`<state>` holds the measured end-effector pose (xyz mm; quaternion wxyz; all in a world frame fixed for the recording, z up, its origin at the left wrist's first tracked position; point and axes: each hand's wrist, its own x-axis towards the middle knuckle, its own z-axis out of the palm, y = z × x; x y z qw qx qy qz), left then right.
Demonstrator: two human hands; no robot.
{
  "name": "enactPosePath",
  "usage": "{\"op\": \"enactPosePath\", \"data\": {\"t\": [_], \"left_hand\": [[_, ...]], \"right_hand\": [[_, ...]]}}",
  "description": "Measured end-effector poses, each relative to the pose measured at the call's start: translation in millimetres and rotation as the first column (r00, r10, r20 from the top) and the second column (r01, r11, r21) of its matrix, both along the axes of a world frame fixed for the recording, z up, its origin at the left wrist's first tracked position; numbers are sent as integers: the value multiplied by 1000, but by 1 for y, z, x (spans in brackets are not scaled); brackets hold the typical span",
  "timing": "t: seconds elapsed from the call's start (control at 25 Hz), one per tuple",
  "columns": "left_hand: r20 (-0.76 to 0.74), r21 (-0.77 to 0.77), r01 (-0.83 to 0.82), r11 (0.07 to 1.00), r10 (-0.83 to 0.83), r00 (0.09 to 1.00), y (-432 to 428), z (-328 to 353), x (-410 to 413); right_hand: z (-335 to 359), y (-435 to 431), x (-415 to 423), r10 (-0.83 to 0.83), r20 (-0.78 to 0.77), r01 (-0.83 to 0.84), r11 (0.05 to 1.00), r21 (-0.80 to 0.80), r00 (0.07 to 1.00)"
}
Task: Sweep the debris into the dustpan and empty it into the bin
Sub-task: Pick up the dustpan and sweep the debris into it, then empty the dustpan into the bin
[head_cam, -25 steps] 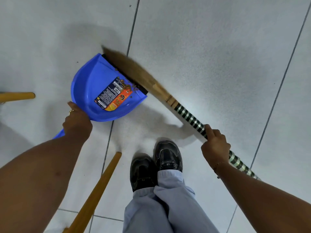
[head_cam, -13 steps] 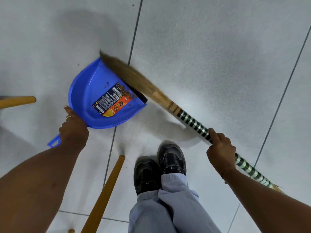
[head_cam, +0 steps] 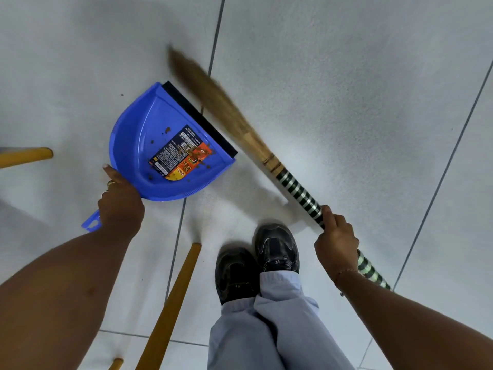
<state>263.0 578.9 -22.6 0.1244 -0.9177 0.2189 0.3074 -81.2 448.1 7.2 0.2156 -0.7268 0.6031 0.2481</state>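
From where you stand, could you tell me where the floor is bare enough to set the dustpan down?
The tiles right of the broom are bare, out to the frame edge. So is the floor beyond the dustpan, top left. It is crowded near the shoes: a yellow leg slants between them and the left hand, and another yellow leg juts in left.

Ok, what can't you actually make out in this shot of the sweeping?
Head view only:
- Bin: not in view.
- Broom bristles: motion-blurred, so contact with the floor is unclear.
- Dustpan handle: mostly covered by the left hand.
- Broom handle's top end: hidden behind the right hand and forearm.
- Label small print: too small to read.
- Yellow wooden legs: cut off by the frame edges, so what they belong to is unknown.
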Motion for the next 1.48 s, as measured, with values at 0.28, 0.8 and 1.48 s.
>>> {"op": "enactPosePath", "data": {"t": [0.28,0.8,1.48], "left_hand": [[8,0,43,999,-43,999,3,-7,-1],[-118,40,-102,994,106,987,-22,38,-48],[-208,-195,-124,973,83,975,-210,313,-186]], "right_hand": [[7,34,-11,21,-4,-20,987,158,1000],[38,24,36,-103,161,84,989,118,982],[248,-185,-63,-216,270,267,949,-168,938]]}}
